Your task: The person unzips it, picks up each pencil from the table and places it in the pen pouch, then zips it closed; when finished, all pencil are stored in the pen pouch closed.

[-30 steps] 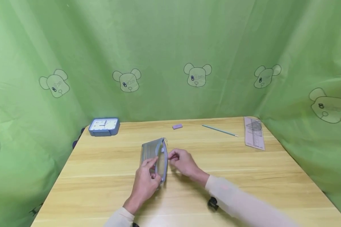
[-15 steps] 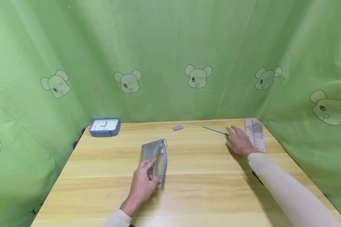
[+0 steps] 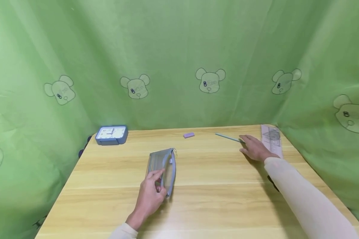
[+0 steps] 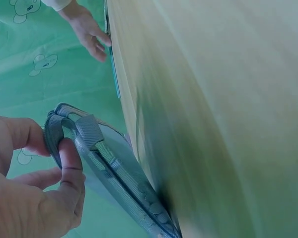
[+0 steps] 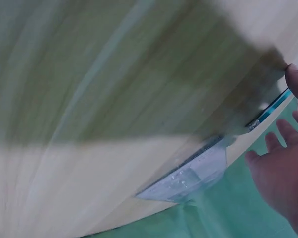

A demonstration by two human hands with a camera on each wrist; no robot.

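A grey-blue zip pencil case [image 3: 159, 159] stands on the table with its mouth gaping to the right. My left hand [image 3: 150, 194] pinches the near end of its rim between thumb and fingers, as the left wrist view of the case [image 4: 116, 173] also shows. At the right, my right hand [image 3: 255, 148] hovers at the near end of a teal pencil [image 3: 226, 136], fingers spread and fairly straight. The right wrist view has the pencil [image 5: 275, 106] beside these fingers; whether they touch it, I cannot tell.
Behind the right hand lies a clear packet of rulers [image 3: 271, 139]. A purple eraser [image 3: 188, 135] sits near the back edge, and a blue alarm clock [image 3: 111, 135] stands at the back left. Green curtains [image 3: 167, 109] enclose the wooden table [image 3: 107, 205].
My right hand has left the case's rim and gone right and away to the pencil, then stayed there over the last half second. The left hand keeps its pinch on the pencil case.
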